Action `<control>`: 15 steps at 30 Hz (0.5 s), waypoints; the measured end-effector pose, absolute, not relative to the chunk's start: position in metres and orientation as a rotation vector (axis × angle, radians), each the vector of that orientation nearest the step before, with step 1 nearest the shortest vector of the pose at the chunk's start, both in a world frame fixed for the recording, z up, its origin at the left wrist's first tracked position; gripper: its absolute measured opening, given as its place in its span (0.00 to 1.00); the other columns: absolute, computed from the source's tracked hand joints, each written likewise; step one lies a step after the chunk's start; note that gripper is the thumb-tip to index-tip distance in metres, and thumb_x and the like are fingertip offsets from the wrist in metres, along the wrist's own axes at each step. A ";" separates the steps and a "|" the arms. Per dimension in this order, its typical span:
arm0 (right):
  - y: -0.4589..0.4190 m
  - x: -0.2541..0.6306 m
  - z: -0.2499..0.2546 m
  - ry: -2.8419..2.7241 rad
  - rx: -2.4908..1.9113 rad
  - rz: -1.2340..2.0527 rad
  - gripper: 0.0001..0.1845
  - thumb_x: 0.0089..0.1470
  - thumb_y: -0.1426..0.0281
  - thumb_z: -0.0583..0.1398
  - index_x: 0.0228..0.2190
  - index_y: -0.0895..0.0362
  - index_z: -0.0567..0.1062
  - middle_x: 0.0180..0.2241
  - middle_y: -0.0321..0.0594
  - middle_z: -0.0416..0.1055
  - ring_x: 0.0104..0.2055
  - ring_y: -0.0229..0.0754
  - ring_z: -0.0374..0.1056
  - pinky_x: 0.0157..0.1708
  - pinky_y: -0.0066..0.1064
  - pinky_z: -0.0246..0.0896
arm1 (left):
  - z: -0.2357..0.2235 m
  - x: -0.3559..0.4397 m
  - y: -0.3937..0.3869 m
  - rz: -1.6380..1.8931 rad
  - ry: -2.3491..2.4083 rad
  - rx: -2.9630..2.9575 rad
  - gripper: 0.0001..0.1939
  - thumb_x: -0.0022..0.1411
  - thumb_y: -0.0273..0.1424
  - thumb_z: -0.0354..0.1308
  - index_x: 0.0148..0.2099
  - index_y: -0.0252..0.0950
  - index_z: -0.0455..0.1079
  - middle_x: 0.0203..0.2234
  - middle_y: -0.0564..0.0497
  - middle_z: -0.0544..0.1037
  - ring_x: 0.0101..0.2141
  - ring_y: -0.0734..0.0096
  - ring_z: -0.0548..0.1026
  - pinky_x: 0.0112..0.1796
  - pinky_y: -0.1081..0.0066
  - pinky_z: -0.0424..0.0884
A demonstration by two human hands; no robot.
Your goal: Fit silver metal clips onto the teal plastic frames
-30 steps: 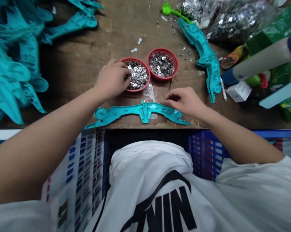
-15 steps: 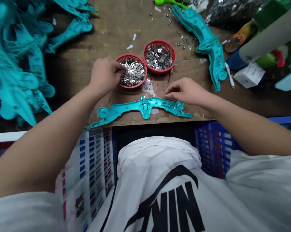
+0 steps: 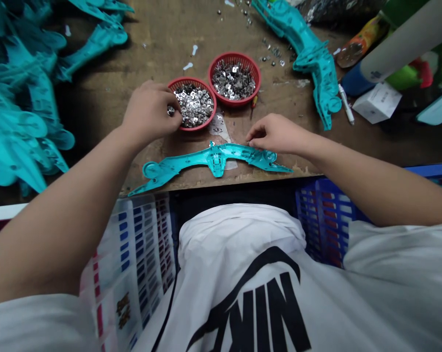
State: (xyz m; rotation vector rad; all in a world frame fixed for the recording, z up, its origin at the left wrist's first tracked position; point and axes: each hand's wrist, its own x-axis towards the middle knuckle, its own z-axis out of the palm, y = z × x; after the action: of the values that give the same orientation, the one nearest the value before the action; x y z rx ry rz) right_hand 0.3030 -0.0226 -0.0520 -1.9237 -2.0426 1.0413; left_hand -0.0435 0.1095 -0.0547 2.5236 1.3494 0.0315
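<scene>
Head: left grip (image 3: 149, 110) pinching probable washer (image 3: 170, 111)

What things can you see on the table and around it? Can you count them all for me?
wooden workbench: 1, brown, under most things
red mesh baskets: 2, red, middle of the bench
silver metal pieces: many, silver, in both baskets, a few loose near the upper frame
teal plastic frames: many, teal, one at the bench edge, one upper right, a heap at left
clear plastic sheet: 1, see-through, below the baskets
white marker: 1, white, right side
white box: 1, white, right side
blue crate: 1, blue, below the bench
left hand: 1, pinching a small silver piece by the left basket
right hand: 1, fingertips on the front frame
T-shirt: 1, white with black letters, bottom
</scene>
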 end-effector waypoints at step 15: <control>-0.025 0.298 -0.052 -2.079 -1.883 1.018 0.10 0.64 0.76 0.76 0.43 0.52 0.98 0.39 0.43 0.92 0.46 0.55 0.89 0.57 0.46 0.85 | -0.065 -0.045 0.110 0.041 1.345 2.464 0.33 0.92 0.45 0.49 0.78 0.31 0.84 0.77 0.42 0.84 0.72 0.48 0.68 0.81 0.44 0.66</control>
State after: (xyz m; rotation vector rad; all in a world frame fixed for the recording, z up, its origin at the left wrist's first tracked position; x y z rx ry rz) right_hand 0.2978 -0.0249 -0.0516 -1.8830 -2.0795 1.0184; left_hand -0.0448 0.1103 -0.0650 2.4636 1.3448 0.0405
